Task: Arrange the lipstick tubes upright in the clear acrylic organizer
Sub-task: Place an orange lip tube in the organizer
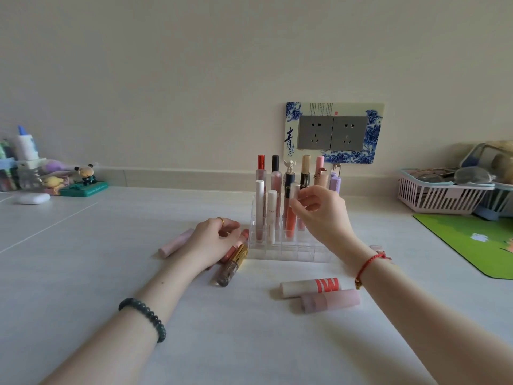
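Your right hand (319,209) is pinching a coral gloss tube (292,215), lowering it into the clear organizer (288,251). Your left hand (213,240) is closing on loose tubes (236,255) just left of the organizer. A tilted entry could topple neighbouring tubes.

A plain cream wall (249,65) in soft, even light rises behind the pale grey surface (111,245), with a low skirting strip (180,175) where they meet, a double grey socket (332,132) in a blue-and-white floral frame (374,129), and a green mat (472,240) at the right edge.
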